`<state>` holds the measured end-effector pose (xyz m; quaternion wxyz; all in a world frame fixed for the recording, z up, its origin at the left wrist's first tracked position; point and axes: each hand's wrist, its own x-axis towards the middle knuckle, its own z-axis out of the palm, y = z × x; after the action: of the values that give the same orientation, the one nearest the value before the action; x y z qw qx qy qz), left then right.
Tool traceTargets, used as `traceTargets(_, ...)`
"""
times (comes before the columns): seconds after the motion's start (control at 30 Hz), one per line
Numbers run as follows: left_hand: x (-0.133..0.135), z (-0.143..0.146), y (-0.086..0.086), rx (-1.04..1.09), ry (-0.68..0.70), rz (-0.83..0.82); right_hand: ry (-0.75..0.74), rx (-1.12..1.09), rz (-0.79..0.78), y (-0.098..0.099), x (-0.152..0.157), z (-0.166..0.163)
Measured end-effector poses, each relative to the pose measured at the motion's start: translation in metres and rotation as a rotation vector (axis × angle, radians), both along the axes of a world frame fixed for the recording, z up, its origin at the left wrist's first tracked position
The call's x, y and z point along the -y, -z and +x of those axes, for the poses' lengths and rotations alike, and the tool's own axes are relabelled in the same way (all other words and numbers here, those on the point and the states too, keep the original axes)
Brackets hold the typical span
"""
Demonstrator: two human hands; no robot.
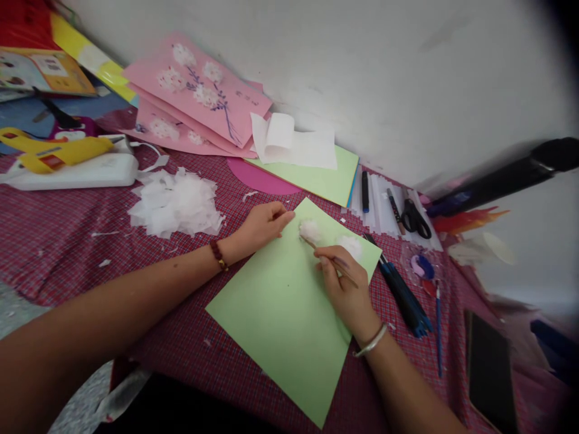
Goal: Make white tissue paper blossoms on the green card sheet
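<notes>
A light green sheet of paper (280, 313) lies aslant on the tablecloth. My right hand (346, 292) grips a thin brown stick (341, 271), with its lower tip at a white paper puff (310, 231) on the sheet. Beside it is a second white puff (350, 246), partly behind my knuckles. My left hand (265, 226) rests at the sheet's upper left edge, fingers stretched out, holding nothing I can see. A heap of white tissue pieces (176, 202) sits left of that hand.
Pink cards with white flowers (235, 108) lean by the wall. A yellow glue gun (67, 154) rests on a white power strip (94, 172) at left. On the right are black scissors (415, 218), a dark blue-tipped tool (402, 292), a blue paintbrush (438, 331) and a black cylinder (502, 178).
</notes>
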<state>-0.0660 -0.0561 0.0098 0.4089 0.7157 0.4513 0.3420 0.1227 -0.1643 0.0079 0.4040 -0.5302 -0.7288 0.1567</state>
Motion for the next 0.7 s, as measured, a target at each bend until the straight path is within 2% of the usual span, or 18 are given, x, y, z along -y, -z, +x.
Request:
traceTargets(0.1,-0.003,0.001,-0.001,0.056,-0.015,-0.075,-0.058,0.088,0.042,0.000,0.002,-0.001)
traceTargets(0.27,-0.003,0.001,-0.002,-0.009,-0.030,-0.077,-0.069,0.267,0.025,-0.003,0.004,-0.003)
traceTargets(0.43,-0.002,-0.001,0.000,-0.215,0.067,0.170,-0.087,0.286,0.012,-0.003,0.004,-0.002)
traceTargets(0.53,-0.003,-0.002,0.002,-0.272,0.109,0.248,-0.015,0.040,-0.021,-0.001,0.003,0.002)
traceTargets(0.7,-0.012,-0.003,0.005,-0.300,0.143,0.270,0.284,-0.605,-0.141,0.005,-0.009,0.013)
